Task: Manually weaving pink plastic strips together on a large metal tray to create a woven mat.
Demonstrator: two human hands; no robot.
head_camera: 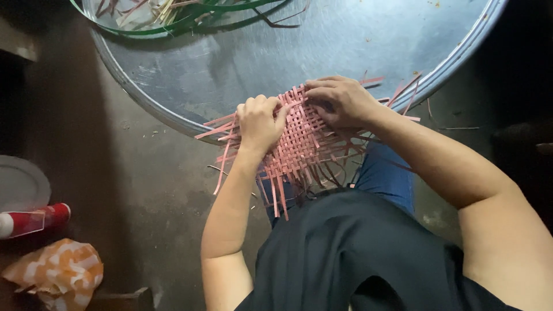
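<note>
A flat woven mat of pink strips (299, 144) lies across my lap and over the near rim of a big round metal tray (276, 52). Loose strip ends stick out on every side. My left hand (260, 122) is curled on the mat's left part, its fingers pinching the strips. My right hand (340, 101) presses down on the mat's far edge, fingertips bent onto a strip near the top. The two hands almost touch.
Green strips (173, 14) curl at the tray's far side. On the dark floor to the left lie a red and white tube-shaped container (31, 220), an orange and white checked cloth (57, 270) and a pale round plate (20, 184).
</note>
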